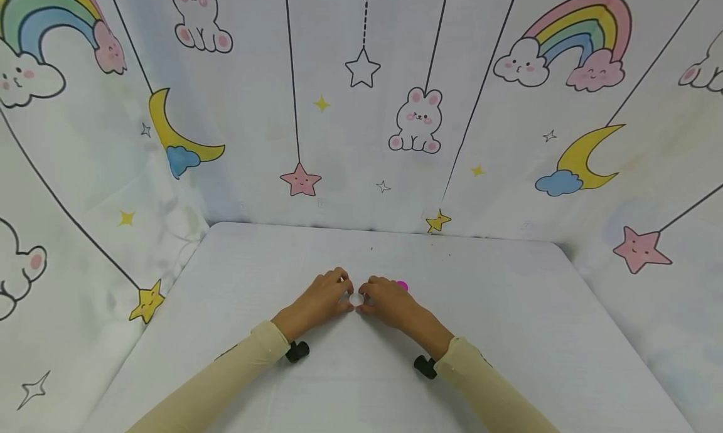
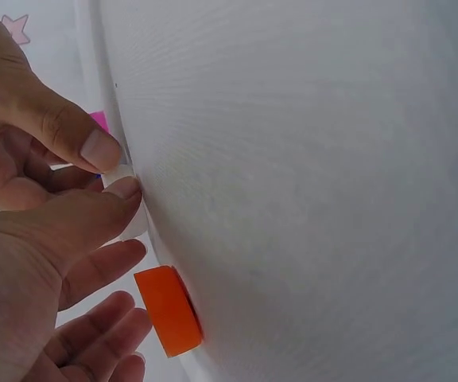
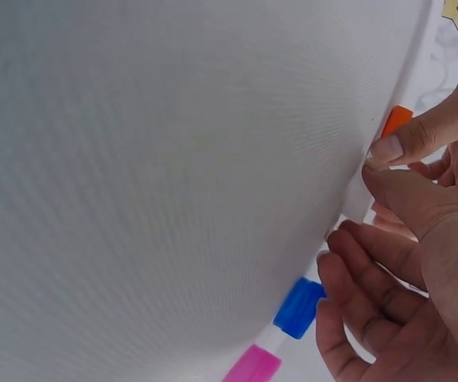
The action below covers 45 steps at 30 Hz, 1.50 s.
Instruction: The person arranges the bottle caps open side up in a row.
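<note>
On the white table, a small white round piece (image 1: 356, 299) sits between my two hands. My left hand (image 1: 324, 299) holds it from the left, its thumb (image 2: 122, 189) on the near side and fingers curled around behind. From the other side my right hand (image 1: 390, 299) grips it with thumb and forefinger; its other fingers are bent loosely. In the left wrist view the thumbs partly cover the white piece (image 2: 137, 225). Past the right hand's fingertips, the right wrist view has a blue piece (image 3: 299, 308) and a pink piece (image 3: 251, 364).
Near the left hand's fingers stands an orange piece (image 2: 169, 310), hidden behind that hand in the head view. The pink piece (image 1: 402, 285) shows just beyond the right hand. A cloth wall (image 1: 361, 125) with printed rabbits and stars borders the table (image 1: 361, 389).
</note>
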Motion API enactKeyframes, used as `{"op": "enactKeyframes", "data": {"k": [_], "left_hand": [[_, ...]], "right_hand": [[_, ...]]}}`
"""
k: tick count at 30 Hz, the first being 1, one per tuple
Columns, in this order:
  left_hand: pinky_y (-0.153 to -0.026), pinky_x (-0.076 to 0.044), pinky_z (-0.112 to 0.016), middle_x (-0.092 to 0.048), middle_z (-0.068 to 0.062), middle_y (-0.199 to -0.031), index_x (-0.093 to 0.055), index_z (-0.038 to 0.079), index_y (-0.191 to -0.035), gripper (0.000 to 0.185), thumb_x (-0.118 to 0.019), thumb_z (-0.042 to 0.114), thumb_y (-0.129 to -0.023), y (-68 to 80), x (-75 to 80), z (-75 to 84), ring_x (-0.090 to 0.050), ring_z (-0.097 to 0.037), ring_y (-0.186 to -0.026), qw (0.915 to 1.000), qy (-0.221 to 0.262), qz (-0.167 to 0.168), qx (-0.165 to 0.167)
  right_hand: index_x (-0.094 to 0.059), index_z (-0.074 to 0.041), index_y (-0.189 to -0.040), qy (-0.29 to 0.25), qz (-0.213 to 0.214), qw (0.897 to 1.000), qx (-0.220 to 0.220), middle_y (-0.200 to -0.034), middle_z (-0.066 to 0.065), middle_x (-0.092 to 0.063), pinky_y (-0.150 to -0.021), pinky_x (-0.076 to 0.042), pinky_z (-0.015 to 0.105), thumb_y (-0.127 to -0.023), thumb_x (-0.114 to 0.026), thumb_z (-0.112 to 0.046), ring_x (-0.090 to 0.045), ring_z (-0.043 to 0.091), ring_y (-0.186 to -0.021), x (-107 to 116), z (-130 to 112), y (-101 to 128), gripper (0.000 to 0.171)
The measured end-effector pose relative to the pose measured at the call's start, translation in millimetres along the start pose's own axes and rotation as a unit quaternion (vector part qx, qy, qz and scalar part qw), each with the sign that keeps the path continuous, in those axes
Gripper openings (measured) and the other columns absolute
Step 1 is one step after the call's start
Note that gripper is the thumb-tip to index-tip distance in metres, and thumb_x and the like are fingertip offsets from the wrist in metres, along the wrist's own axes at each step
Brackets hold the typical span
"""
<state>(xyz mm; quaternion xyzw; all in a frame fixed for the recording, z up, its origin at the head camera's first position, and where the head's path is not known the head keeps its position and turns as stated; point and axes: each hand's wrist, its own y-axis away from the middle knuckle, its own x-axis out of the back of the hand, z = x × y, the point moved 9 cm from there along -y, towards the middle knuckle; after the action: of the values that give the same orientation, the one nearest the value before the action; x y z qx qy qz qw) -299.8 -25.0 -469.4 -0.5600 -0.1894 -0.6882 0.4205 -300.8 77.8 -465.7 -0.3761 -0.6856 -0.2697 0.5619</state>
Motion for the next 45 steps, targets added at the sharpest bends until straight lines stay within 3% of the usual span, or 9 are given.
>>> {"op": "enactKeyframes", "data": {"k": [11,16,21,28,35,45], "left_hand": [[-0.094,-0.05,-0.045,-0.058,-0.009,-0.125,-0.07,0.009,-0.116,0.033,-0.083,0.03,-0.093,-1.0,9.8,1.0,-0.06,-0.028,-0.111,0.9999,-0.009,-0.002,0.01],[-0.091,-0.051,-0.044,-0.059,-0.009,-0.124,-0.069,0.009,-0.117,0.033,-0.081,0.031,-0.095,-10.1,18.5,9.3,-0.061,-0.028,-0.106,0.9998,-0.019,-0.001,0.005],[-0.094,-0.052,-0.044,-0.059,-0.011,-0.125,-0.07,0.008,-0.121,0.036,-0.079,0.032,-0.097,-24.1,19.2,19.2,-0.062,-0.028,-0.108,0.9993,-0.029,-0.022,0.005],[-0.097,-0.052,-0.041,-0.06,-0.009,-0.126,-0.07,0.009,-0.123,0.036,-0.079,0.031,-0.097,-46.0,9.4,25.2,-0.06,-0.025,-0.112,0.9973,-0.045,-0.058,0.011],[-0.099,-0.051,-0.04,-0.061,-0.008,-0.128,-0.072,0.011,-0.123,0.037,-0.08,0.035,-0.096,-69.2,-6.4,27.4,-0.061,-0.024,-0.115,0.9909,-0.094,-0.095,0.017],[-0.091,-0.05,-0.035,-0.062,-0.006,-0.123,-0.074,0.011,-0.119,0.035,-0.081,0.034,-0.095,-80.6,-14.0,32.1,-0.06,-0.022,-0.109,0.9873,-0.123,-0.099,0.021]], "right_hand": [[-0.074,-0.008,-0.124,0.026,0.009,1.0,-0.008,-0.107,0.005,-0.07,-0.087,-0.059,0.041,-0.092,-0.084,-0.031,-0.068,0.022,-0.096,13,6,5,0.041],[-0.072,-0.007,-0.127,0.041,0.028,0.998,-0.027,-0.114,0.009,-0.07,-0.092,-0.06,0.044,-0.092,-0.085,-0.033,-0.07,0.026,-0.102,29,21,7,0.045],[-0.071,-0.008,-0.129,0.049,0.013,0.998,-0.049,-0.12,0.012,-0.069,-0.099,-0.058,0.048,-0.092,-0.085,-0.033,-0.069,0.031,-0.11,37,36,7,0.047],[-0.072,-0.008,-0.127,0.049,-0.019,0.996,-0.067,-0.119,0.012,-0.069,-0.099,-0.058,0.047,-0.091,-0.085,-0.03,-0.068,0.03,-0.11,36,49,8,0.044],[-0.073,-0.008,-0.127,0.031,-0.035,0.995,-0.085,-0.12,0.01,-0.069,-0.102,-0.055,0.05,-0.093,-0.084,-0.028,-0.066,0.029,-0.111,34,57,6,0.041],[-0.074,-0.008,-0.122,0.023,-0.024,0.997,-0.071,-0.113,0.009,-0.07,-0.099,-0.055,0.054,-0.092,-0.085,-0.025,-0.066,0.029,-0.108,28,59,6,0.036]]}}
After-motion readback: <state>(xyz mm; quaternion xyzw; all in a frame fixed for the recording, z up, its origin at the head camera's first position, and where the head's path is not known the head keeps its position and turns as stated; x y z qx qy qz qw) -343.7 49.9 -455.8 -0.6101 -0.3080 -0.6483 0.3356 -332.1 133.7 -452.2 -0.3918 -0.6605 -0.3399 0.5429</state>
